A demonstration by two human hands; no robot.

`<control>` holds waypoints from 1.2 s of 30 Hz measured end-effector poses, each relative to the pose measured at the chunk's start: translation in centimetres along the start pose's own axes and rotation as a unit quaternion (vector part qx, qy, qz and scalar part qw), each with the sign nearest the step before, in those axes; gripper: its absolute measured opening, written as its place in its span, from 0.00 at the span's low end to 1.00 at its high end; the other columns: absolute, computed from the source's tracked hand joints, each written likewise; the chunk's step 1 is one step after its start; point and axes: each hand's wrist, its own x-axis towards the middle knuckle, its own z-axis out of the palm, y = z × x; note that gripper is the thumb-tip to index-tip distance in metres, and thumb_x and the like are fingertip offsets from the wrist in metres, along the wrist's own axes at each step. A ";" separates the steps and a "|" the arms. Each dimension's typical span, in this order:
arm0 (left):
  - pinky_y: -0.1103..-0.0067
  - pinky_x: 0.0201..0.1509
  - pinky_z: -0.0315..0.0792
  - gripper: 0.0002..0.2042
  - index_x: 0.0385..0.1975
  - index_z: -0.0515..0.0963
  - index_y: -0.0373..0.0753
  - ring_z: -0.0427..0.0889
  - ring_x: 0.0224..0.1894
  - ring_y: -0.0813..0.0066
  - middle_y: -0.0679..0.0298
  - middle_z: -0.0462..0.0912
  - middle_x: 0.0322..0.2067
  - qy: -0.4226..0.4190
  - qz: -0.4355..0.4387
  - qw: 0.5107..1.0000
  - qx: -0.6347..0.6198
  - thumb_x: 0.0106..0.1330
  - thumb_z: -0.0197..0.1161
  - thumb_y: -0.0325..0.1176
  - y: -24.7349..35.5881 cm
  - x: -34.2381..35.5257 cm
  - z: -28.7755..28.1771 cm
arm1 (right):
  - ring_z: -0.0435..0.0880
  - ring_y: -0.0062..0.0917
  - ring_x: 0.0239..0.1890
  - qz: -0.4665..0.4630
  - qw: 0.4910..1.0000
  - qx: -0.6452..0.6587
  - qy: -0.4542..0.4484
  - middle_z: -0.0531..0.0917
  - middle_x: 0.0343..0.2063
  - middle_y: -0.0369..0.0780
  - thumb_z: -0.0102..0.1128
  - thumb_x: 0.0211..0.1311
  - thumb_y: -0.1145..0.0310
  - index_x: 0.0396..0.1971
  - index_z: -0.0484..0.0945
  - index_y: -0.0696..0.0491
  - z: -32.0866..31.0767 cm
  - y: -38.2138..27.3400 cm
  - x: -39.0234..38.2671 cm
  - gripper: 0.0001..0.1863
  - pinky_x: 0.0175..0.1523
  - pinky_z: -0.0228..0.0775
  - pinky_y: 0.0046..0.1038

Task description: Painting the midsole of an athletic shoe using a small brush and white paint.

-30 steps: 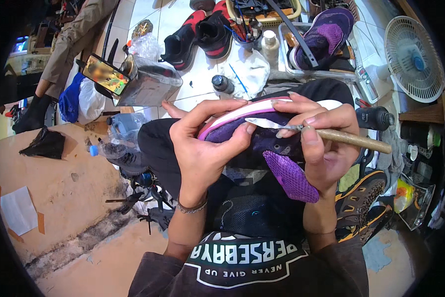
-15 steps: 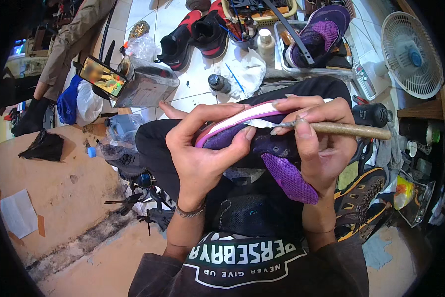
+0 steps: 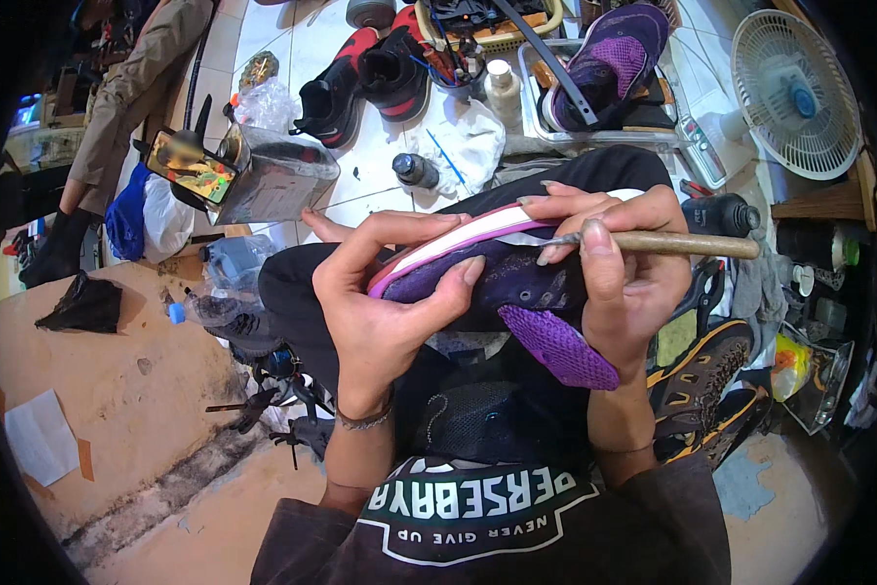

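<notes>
A dark purple sports shoe with a white and pink sole edge lies on its side above my lap. My left hand grips its left end, thumb on the upper and fingers along the sole. In my right hand is a blade tool with a wooden handle; those fingers also steady the shoe's right part. The tool's thin metal blade rests at the seam between sole and upper, its tip seemingly tucked in there. A bright purple mesh tongue hangs out toward me.
A matching purple shoe sits in a plastic tray beyond my knees. Black and red shoes, a small dark bottle and a white bottle stand on the tiles. A fan is at right, a phone at left.
The blade, broad and shiny near my left thumb before, now shows thin at the seam. My left thumb has shifted slightly away from it. The view has moved a little.
</notes>
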 end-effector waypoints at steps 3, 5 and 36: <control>0.77 0.55 0.77 0.16 0.41 0.83 0.28 0.87 0.46 0.71 0.55 0.88 0.41 -0.008 -0.004 1.000 -0.010 0.52 0.77 0.21 -0.1 -0.1 0.1 | 0.89 0.30 0.35 -0.006 1.000 0.007 0.005 0.87 0.35 0.52 0.56 0.67 0.81 0.40 0.69 0.59 -0.2 0.1 -0.2 0.06 0.63 0.73 0.42; 0.77 0.56 0.77 0.16 0.41 0.83 0.29 0.87 0.47 0.70 0.54 0.88 0.41 -0.012 -0.005 1.000 -0.024 0.52 0.77 0.21 -0.2 -0.2 -0.1 | 0.90 0.34 0.38 -0.007 1.000 0.021 0.012 0.87 0.34 0.51 0.57 0.66 0.81 0.40 0.69 0.58 -0.2 -0.1 -0.5 0.07 0.64 0.71 0.44; 0.72 0.59 0.77 0.16 0.41 0.82 0.27 0.86 0.49 0.66 0.51 0.87 0.43 -0.017 -0.028 0.999 -0.035 0.52 0.76 0.20 0.7 -0.4 0.0 | 0.89 0.31 0.39 -0.010 1.000 0.009 -0.026 0.85 0.36 0.55 0.56 0.66 0.82 0.40 0.70 0.60 0.0 -0.8 -0.8 0.07 0.61 0.74 0.38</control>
